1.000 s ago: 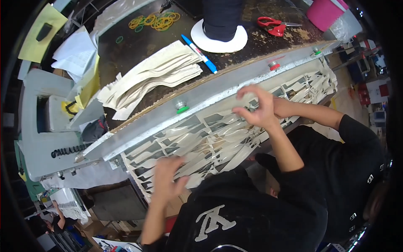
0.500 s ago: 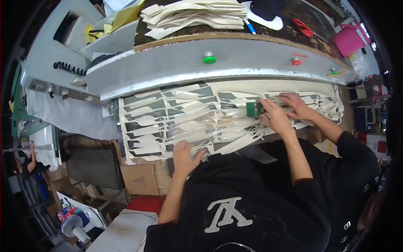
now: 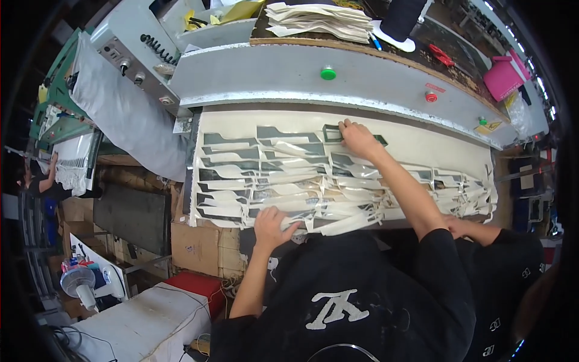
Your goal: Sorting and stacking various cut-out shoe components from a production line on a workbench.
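Observation:
A cream sheet (image 3: pixel 416 136) lies under the machine beam, cut through with rows of long curved openings and thin strips. My right hand (image 3: pixel 360 140) reaches over its far half, fingers closed on a narrow dark green cutting die (image 3: pixel 330 134) shaped like an open frame. The die rests beside uncut cream material; my fingers hide part of it. At the sheet's near edge, my left hand (image 3: pixel 272 228) lies on the loose strips with its thumb apart, holding nothing. Past my right arm, a co-worker's hand (image 3: pixel 459 226) is at the near edge, partly hidden.
A grey machine beam (image 3: pixel 271 78) with a green button (image 3: pixel 328 73) and a red button (image 3: pixel 431 96) runs along the far side. Above it are stacked cream pieces (image 3: pixel 319 21), a black thread cone (image 3: pixel 398 21), red scissors (image 3: pixel 442 55) and a pink jug (image 3: pixel 505 76).
My right hand has carried the die away and slightly left, from the cut strips to the uncut part. The co-worker's hand has drawn back from the sheet. My view has shifted.

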The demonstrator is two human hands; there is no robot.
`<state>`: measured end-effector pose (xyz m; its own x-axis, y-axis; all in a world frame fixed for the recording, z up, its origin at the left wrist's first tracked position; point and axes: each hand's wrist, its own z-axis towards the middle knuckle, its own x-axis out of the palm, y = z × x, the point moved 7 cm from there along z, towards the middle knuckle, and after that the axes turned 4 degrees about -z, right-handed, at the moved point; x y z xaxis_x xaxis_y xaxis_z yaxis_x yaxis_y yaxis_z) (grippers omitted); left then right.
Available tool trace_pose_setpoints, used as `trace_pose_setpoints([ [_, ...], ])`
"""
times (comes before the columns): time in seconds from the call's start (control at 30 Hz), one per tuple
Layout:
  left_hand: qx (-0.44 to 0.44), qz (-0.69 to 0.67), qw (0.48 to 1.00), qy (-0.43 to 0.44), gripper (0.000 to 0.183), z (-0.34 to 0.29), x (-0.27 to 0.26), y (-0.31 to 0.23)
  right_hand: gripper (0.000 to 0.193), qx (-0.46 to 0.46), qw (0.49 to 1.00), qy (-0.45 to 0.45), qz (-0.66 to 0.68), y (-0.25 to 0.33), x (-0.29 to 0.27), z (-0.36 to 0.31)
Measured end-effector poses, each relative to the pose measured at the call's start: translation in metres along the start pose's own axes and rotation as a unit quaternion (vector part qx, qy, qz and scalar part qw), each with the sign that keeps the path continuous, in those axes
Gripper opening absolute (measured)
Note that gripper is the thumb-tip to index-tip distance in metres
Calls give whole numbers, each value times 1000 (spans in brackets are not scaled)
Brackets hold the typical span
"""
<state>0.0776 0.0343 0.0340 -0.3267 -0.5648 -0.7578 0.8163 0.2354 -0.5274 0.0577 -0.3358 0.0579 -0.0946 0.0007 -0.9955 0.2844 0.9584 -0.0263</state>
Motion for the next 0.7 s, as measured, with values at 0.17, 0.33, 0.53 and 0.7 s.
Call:
trace_pose_setpoints([
  [0.17, -87, -69, 990, -85, 28, -16, -4, 5, 53, -9, 989, -44, 144, 11, 38, -30],
  [0.33, -143, -135, 978, -75, 35, 93, 8, -11, 58, 113, 959, -204, 164, -66, 39, -98],
  [0.53, -69, -105, 992, 22, 70, 239, 112, 12, 49, 218, 885, -280, 300, -108, 63, -94],
  [0.7, -132, -209, 968, 42, 72, 221, 151, 8, 39, 197, 888, -263, 322, -125, 86, -129],
])
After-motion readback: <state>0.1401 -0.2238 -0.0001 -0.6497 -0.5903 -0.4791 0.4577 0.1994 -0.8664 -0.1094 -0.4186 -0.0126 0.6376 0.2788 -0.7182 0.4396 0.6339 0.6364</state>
